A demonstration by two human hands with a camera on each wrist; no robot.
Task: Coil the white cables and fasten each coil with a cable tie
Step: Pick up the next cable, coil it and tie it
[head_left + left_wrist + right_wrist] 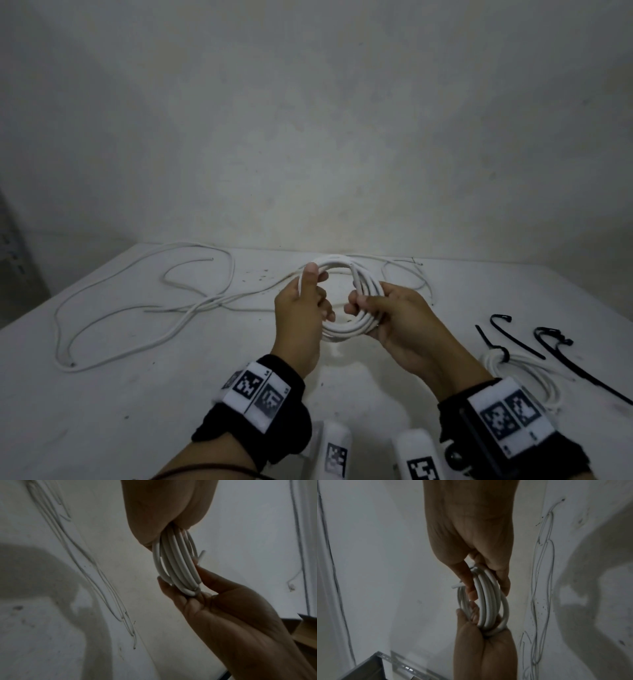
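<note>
I hold a coil of white cable (368,291) above the white table (171,394) with both hands. My left hand (313,291) grips the coil's left side, thumb up over the top strands. My right hand (370,308) pinches the right side between thumb and fingers. The cable's free end (352,274) pokes out at the top of the loop. In the left wrist view the coil (176,563) runs from my left hand (163,520) down into the right hand (205,601). The right wrist view shows the coil (488,601) between the right hand (484,581) and the left hand (479,635).
Loose white cables (202,305) sprawl over the table's left and back. At the right lies a second white coil (496,365) fastened with a black tie, beside loose black cable ties (513,337). A grey metal frame (368,669) and a cardboard box (305,628) stand off the table.
</note>
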